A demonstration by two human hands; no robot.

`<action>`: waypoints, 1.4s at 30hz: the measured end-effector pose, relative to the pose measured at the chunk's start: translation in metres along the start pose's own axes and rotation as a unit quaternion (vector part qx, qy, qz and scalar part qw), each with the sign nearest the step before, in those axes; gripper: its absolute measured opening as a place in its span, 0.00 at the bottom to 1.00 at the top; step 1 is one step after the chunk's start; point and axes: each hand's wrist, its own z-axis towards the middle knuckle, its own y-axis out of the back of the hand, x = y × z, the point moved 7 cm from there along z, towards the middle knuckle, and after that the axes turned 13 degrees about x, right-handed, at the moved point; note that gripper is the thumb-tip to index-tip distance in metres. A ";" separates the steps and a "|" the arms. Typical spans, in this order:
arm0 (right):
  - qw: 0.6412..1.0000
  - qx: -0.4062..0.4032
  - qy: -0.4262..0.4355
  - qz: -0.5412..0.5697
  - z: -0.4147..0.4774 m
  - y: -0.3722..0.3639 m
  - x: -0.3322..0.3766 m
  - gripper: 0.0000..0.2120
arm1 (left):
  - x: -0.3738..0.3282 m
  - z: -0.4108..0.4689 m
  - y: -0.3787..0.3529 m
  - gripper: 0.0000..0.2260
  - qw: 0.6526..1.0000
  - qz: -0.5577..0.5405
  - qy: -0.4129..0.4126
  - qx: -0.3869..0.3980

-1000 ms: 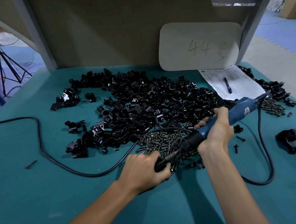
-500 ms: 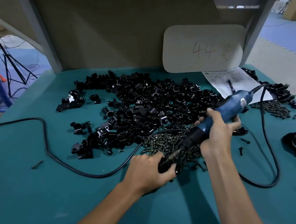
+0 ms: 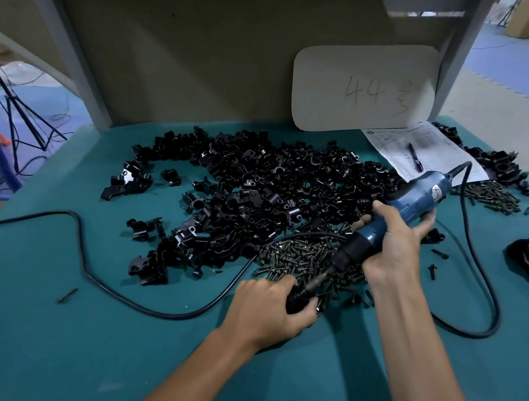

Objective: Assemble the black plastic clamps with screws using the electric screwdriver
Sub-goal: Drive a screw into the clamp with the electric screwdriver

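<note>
Fastening seems in hand: the right hand [image 3: 392,242] wraps the electric screwdriver [image 3: 423,192], bit slanting toward eight o'clock into a black clamp [image 3: 297,301] gripped by the left hand [image 3: 268,312]. Screws [image 3: 299,255] lie at its one o'clock. The next move likely needs steady axial pressure.

A teal table [image 3: 55,354] backs onto a beige panel [image 3: 231,42]; blue floor [image 3: 511,64] beyond; a tripod [image 3: 17,111] stands left.
</note>
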 end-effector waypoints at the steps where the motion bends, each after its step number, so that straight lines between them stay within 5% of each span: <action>1: 1.000 0.006 0.000 0.002 0.001 -0.001 0.000 0.44 | 0.000 0.000 0.000 0.18 1.000 0.001 -0.001 0.000; 5: 1.000 0.012 0.000 0.014 0.001 -0.001 0.000 0.39 | 0.000 -0.001 0.001 0.17 1.000 0.001 -0.006 -0.010; 8: 1.000 -0.006 -0.005 0.004 -0.001 0.001 -0.001 0.23 | 0.000 -0.001 0.002 0.18 1.000 0.010 0.001 -0.023; 16: 0.998 -0.062 -0.015 -0.025 -0.005 0.015 0.000 0.15 | -0.003 -0.002 0.002 0.17 0.999 0.025 -0.012 -0.021; 19: 0.998 -0.061 -0.010 -0.027 -0.004 0.015 0.000 0.18 | -0.006 -0.002 0.003 0.17 0.999 0.026 -0.026 -0.031; 23: 0.996 -0.061 0.014 -0.064 -0.004 0.009 -0.001 0.33 | -0.006 -0.003 0.005 0.17 0.999 0.020 -0.030 -0.039; 30: 0.996 -0.069 0.020 -0.056 -0.004 0.012 -0.001 0.35 | -0.005 -0.002 0.004 0.16 0.999 0.019 -0.020 -0.024; 42: 0.993 -0.105 -0.005 -0.052 -0.007 0.018 0.001 0.15 | -0.004 -0.001 0.002 0.17 0.999 0.032 -0.014 -0.018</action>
